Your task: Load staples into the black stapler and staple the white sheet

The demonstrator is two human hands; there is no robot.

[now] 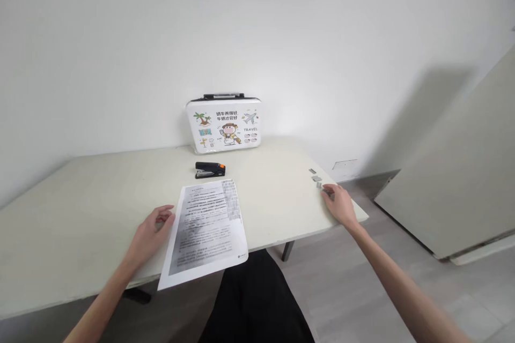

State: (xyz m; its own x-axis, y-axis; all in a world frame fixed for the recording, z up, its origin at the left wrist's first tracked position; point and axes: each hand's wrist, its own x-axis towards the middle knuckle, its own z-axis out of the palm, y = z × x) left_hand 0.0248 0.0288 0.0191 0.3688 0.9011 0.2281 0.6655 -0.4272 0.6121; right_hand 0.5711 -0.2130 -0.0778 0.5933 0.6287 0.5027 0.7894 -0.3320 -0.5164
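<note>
Bent fingers and thumb of my right hand (339,202) close around a small grey piece at the table's right end, largely hidden by the fingers; it looks like a staple strip. Just beyond them lie several similar grey staple strips (316,178) in a short row. My left hand (151,230) rests at the left edge of a printed sheet of paper (209,228), loosely curled, with thumb and fingers apart and nothing in them. The sheet lies flat, its near edge overhanging the table front. Behind it stands a black stapler (210,170) with an orange mark.
A white case (224,126) with cartoon prints and a black handle stands upright against the wall (281,37). The pale table (80,214) ends just past my right hand. A large pale panel (454,171) stands on the floor to the right.
</note>
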